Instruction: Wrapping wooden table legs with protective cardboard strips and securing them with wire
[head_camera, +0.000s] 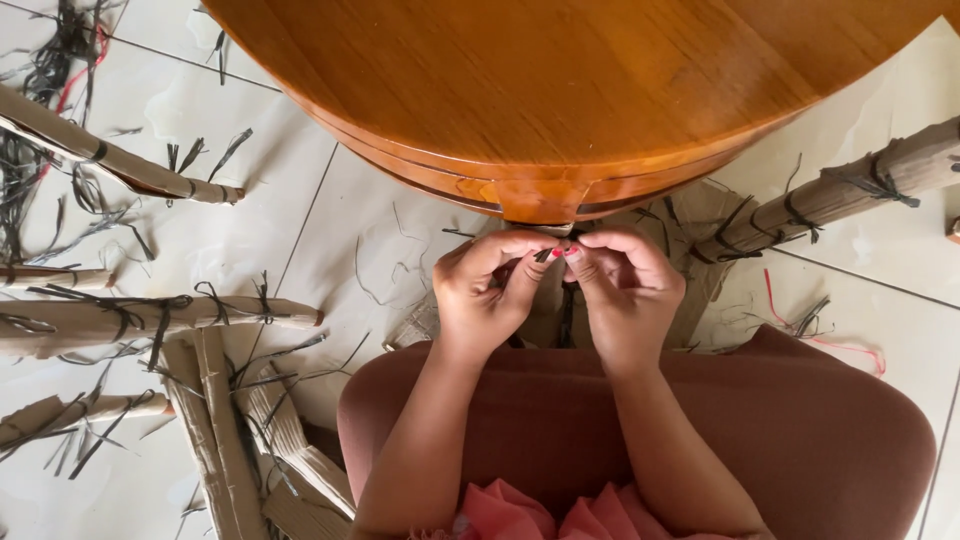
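Dark strips of string (545, 255) sit pinched between the fingertips of a left hand (487, 290) and right hand (625, 292), both closed narrow on the strand just below the near edge of a round wooden table (560, 90), seemingly to keep it taut. Rolled cardboard tubes (150, 320), bound with the same dark string, and loose offcuts lie across the white tiled floor (250, 220).

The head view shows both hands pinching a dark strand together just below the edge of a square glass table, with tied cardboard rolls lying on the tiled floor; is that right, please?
Not quite: the table is round and wooden, not square glass, as the head view shows. The rest holds: the left hand and the right hand pinch a dark strand together just below its edge, with tied cardboard rolls lying on the tiled floor.
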